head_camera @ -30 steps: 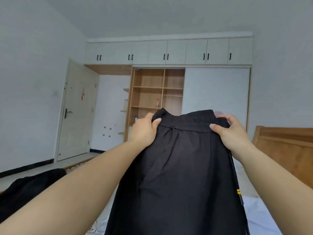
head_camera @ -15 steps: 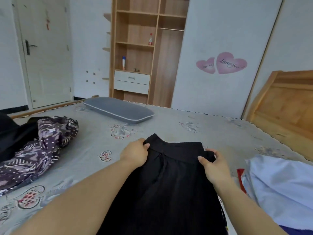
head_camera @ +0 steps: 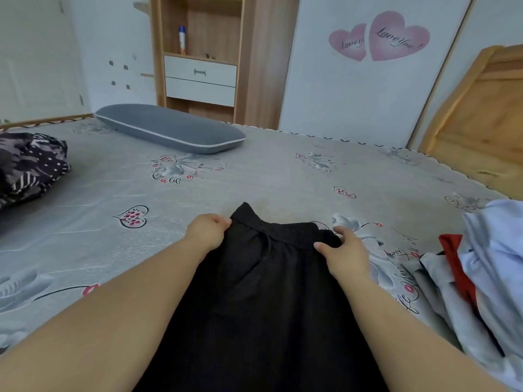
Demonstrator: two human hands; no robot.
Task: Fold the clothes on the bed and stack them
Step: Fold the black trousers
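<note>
A pair of black trousers (head_camera: pixel 263 301) lies on the grey printed bed sheet (head_camera: pixel 198 199), its elastic waistband pointing away from me. My left hand (head_camera: pixel 208 232) grips the waistband's left corner with curled fingers. My right hand (head_camera: pixel 343 254) pinches the waistband's right corner between thumb and fingers. Both forearms run down either side of the garment. A purple patterned garment (head_camera: pixel 27 165) sits bunched at the far left. A heap of pale blue and red clothes (head_camera: pixel 481 278) lies at the right.
A grey pillow (head_camera: pixel 169 128) lies at the far side of the bed. A wooden headboard (head_camera: pixel 475 114) stands at the right. Behind the bed are a wardrobe with white drawers (head_camera: pixel 201 80) and a white door with pink heart stickers (head_camera: pixel 379 38).
The trousers, held up in the air a second ago, have come down onto the bed. Both hands keep their hold on the waistband and have sunk lower.
</note>
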